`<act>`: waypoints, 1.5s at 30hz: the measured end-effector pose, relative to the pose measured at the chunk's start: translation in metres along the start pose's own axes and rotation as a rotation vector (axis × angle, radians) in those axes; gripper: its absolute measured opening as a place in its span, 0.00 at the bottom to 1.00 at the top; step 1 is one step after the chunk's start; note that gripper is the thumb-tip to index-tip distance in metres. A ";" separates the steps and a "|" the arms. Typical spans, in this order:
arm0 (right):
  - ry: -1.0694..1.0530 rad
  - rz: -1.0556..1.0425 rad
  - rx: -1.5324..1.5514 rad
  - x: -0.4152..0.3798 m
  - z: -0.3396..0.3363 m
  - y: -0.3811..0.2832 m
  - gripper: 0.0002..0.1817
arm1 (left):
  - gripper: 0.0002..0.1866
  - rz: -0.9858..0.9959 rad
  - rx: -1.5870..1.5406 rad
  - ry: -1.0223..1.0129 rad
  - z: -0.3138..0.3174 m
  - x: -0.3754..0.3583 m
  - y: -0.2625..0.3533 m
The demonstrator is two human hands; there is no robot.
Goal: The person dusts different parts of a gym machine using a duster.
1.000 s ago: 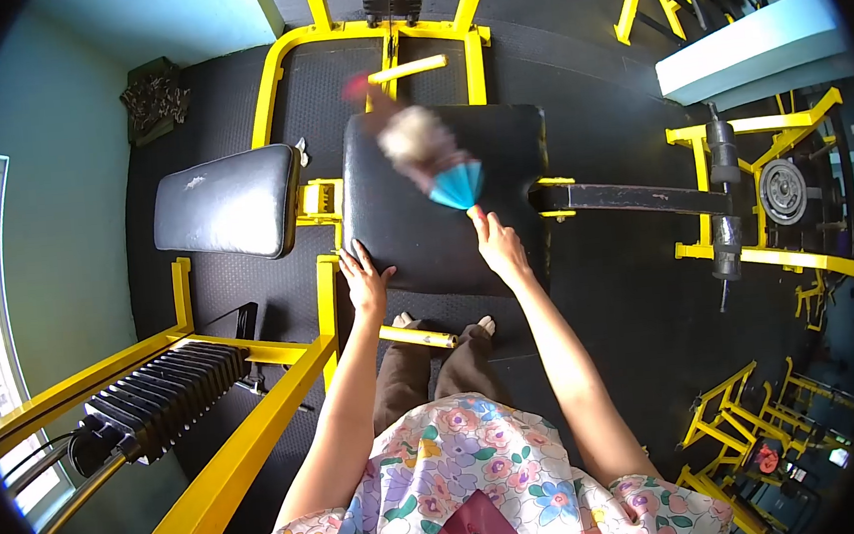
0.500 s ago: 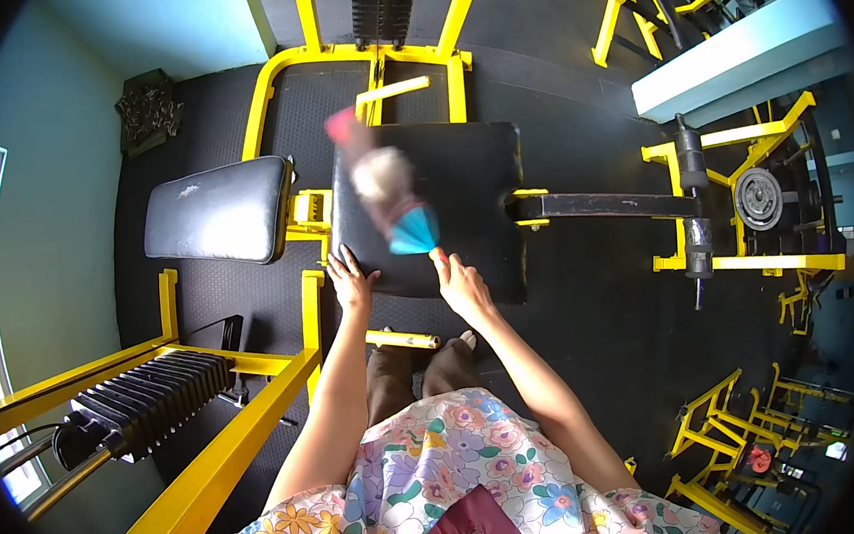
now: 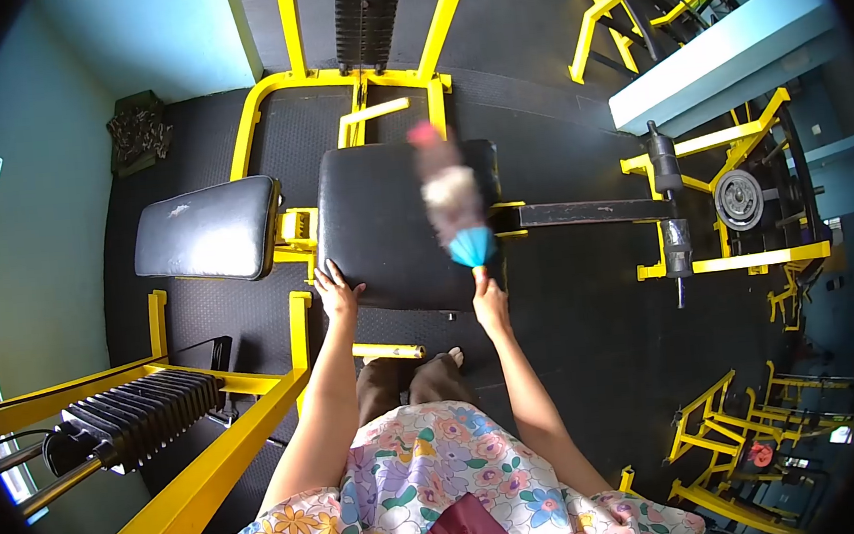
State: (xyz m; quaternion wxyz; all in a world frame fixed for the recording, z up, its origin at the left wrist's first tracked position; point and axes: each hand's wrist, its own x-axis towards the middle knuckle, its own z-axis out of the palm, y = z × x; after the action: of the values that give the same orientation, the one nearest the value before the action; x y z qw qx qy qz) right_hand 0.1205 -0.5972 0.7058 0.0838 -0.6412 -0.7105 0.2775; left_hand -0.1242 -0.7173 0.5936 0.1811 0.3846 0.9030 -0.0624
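A fluffy duster point(image 3: 454, 200), blurred by motion, lies across the right part of a black padded seat point(image 3: 374, 226). It has a pink tip, a brown and cream body and a blue section near the handle. My right hand point(image 3: 491, 307) is closed around its short orange handle, beside the seat's near right corner. My left hand point(image 3: 339, 292) rests with fingers spread on the seat's near left corner, holding nothing.
A black backrest pad point(image 3: 207, 231) sits left of the seat. Yellow frames with a weight stack point(image 3: 143, 415) stand at the lower left. A padded bar point(image 3: 593, 212) runs right toward a roller and weight plate point(image 3: 740, 199). A bundle point(image 3: 139, 132) lies by the wall.
The duster has swept rightward across the seat, with my right hand moving right along with it. My left hand stays on the seat corner. The whole view has shifted slightly.
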 end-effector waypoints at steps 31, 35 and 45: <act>0.076 0.108 -0.049 -0.110 -0.135 0.085 0.24 | 0.58 -0.070 -0.175 0.058 0.025 0.010 -0.007; 0.090 0.132 -0.435 -0.062 -0.254 0.042 0.29 | 0.56 -0.068 -0.130 0.059 0.012 0.001 -0.004; -0.042 -0.347 -0.997 0.059 -0.286 -0.085 0.08 | 0.61 -0.188 -0.410 -0.143 0.005 0.008 0.003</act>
State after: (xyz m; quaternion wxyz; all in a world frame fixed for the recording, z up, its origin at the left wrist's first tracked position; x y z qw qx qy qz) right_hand 0.1731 -0.4606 0.9719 -0.2010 -0.4702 -0.8536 -0.0992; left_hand -0.1260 -0.7108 0.5863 0.3125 0.2484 0.9135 0.0788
